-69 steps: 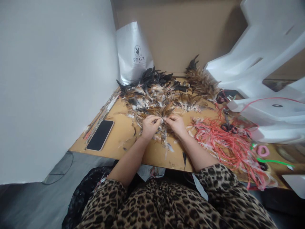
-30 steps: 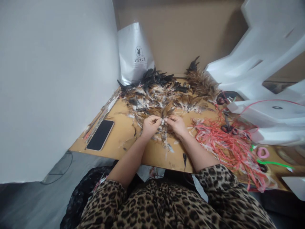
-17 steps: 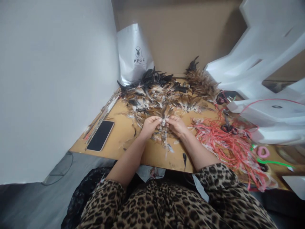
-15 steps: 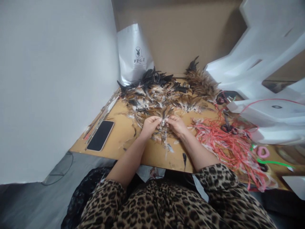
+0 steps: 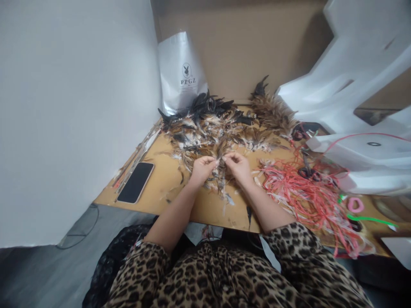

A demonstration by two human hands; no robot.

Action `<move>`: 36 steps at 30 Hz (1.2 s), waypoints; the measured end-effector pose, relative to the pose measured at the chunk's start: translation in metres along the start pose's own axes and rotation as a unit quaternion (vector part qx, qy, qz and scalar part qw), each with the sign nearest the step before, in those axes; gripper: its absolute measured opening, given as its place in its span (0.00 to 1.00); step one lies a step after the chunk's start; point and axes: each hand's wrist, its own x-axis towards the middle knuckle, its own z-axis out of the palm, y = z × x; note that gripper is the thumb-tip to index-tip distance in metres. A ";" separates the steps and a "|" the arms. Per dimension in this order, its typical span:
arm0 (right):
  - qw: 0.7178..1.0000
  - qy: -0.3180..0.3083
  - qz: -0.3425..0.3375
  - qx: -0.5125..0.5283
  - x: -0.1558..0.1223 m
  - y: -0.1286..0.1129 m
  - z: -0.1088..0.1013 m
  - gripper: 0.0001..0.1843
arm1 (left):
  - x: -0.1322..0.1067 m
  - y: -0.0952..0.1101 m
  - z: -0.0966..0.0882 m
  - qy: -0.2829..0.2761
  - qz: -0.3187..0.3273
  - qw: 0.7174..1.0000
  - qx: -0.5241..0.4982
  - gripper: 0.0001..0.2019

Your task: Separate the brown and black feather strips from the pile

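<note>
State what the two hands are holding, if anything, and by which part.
A brown feather bunch, pinched near its lower end by both the left hand and the right hand; finer detail is too small to tell.

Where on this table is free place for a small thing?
Mostly bare table lies between the phone and left arm; another patch between that arm and the right arm, toward the near side. Crowded: feathers in middle and back, red strings at right.

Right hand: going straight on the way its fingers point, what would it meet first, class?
The right hand would likely meet the feather tuft, then the left hand; depth is unclear.
</note>
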 end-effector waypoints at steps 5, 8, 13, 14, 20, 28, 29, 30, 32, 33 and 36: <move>0.990 0.012 -0.101 -0.098 -0.007 -0.010 0.004 0.10 | 0.001 -0.007 0.002 0.012 0.061 0.998 0.017 0.11; 0.991 0.021 -0.089 -0.100 -0.007 -0.009 0.005 0.11 | 0.001 -0.010 0.002 -0.006 0.078 0.996 0.033 0.10; 0.998 0.017 -0.032 -0.052 -0.002 -0.005 0.002 0.11 | -0.002 -0.006 0.003 -0.042 0.080 0.995 0.045 0.09; 0.999 0.010 -0.011 -0.033 -0.001 -0.006 0.001 0.11 | -0.002 -0.005 0.003 -0.047 0.076 0.995 0.044 0.10; 0.978 -0.080 0.126 0.145 0.004 -0.009 -0.007 0.12 | -0.003 -0.002 -0.004 -0.137 -0.030 0.990 -0.015 0.13; 0.973 -0.093 0.141 0.158 0.005 -0.006 -0.010 0.12 | -0.001 -0.005 -0.006 -0.190 -0.035 0.981 -0.013 0.12; 0.976 -0.082 0.135 0.150 0.005 -0.006 -0.010 0.12 | -0.001 -0.005 -0.006 -0.179 -0.025 0.984 0.004 0.12; 0.978 -0.073 0.132 0.147 0.006 -0.005 -0.010 0.12 | -0.002 -0.005 -0.005 -0.170 -0.018 0.985 0.021 0.13; 0.977 -0.067 0.135 0.153 0.006 -0.004 -0.009 0.12 | -0.002 -0.004 -0.004 -0.167 -0.010 0.985 0.041 0.13; 0.976 -0.067 0.138 0.154 0.007 -0.003 -0.009 0.12 | -0.002 -0.003 -0.004 -0.172 -0.008 0.984 0.044 0.13; 0.981 -0.024 0.130 0.139 0.011 0.000 -0.008 0.12 | -0.003 -0.002 -0.003 -0.173 -0.009 0.984 0.030 0.14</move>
